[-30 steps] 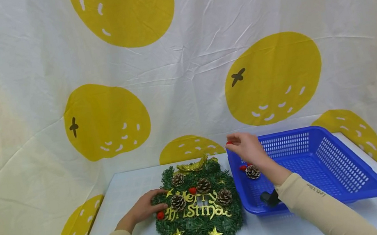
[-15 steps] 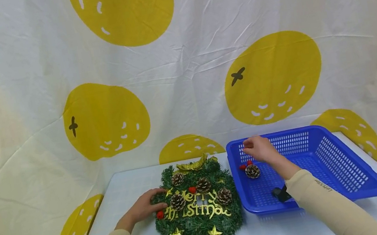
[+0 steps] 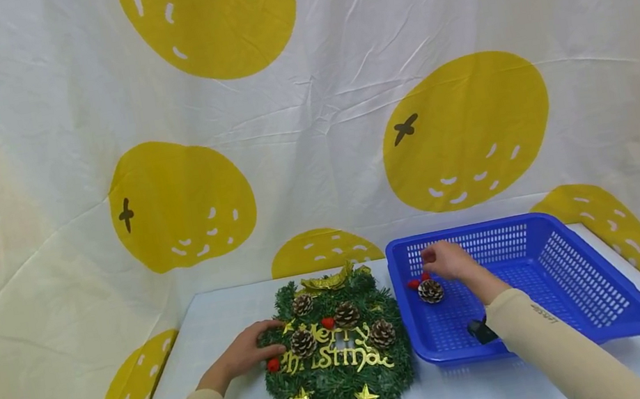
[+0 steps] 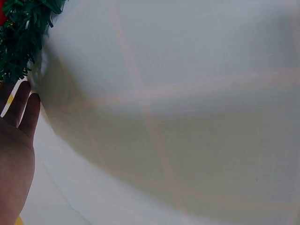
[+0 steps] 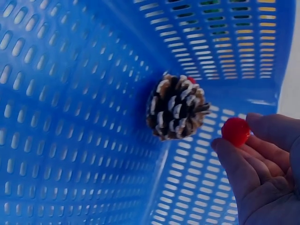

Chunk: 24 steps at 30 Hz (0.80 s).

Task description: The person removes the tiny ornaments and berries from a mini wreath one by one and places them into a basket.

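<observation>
A green Christmas wreath [image 3: 326, 387] with gold "Merry Christmas" lettering, gold stars, pine cones and red berries lies on the table. My left hand [image 3: 250, 349] rests at its left edge, beside a red berry [image 3: 273, 365]. In the left wrist view its visible fingers [image 4: 29, 112] are straight, near the greenery. Over the back left of the blue basket [image 3: 589, 271], my right hand [image 3: 447, 260] pinches a small red berry [image 5: 236, 131] between thumb and fingertips. A white-tipped pine cone [image 5: 176, 108] lies in the basket, with red berries [image 3: 413, 284] next to it.
The basket's raised, slotted walls surround the right hand's area, and its left side stands close to the wreath. A white cloth with yellow fruit print [image 3: 464, 133] hangs right behind the table [image 3: 230, 306].
The right hand has moved right and down, from over the basket's back left rim to inside the basket area, carrying the red berry. The left hand has stayed at the wreath.
</observation>
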Available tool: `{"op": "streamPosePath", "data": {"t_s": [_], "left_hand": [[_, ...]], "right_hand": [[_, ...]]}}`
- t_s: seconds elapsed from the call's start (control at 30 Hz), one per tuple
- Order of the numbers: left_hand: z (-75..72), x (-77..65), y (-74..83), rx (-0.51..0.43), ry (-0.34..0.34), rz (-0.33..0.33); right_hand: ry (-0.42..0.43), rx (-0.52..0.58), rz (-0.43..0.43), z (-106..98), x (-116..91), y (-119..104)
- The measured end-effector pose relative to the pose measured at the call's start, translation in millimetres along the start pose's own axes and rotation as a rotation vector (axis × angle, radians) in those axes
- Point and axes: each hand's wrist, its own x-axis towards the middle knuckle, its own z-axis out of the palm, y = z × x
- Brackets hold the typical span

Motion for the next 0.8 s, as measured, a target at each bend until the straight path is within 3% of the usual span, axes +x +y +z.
{"op": "streamPosePath", "data": {"t_s": [0.43,0.8], "left_hand": [[-2.3,1.3,5.0,0.002,-0.005,-0.003],[-0.9,-2.2,3.8,-0.001,-0.003,-0.002]], "right_hand": [[-0.052,0.066,0.004,-5,-7,2],[-0.098,0.037,-0.114,-15,-13,-28]]}}
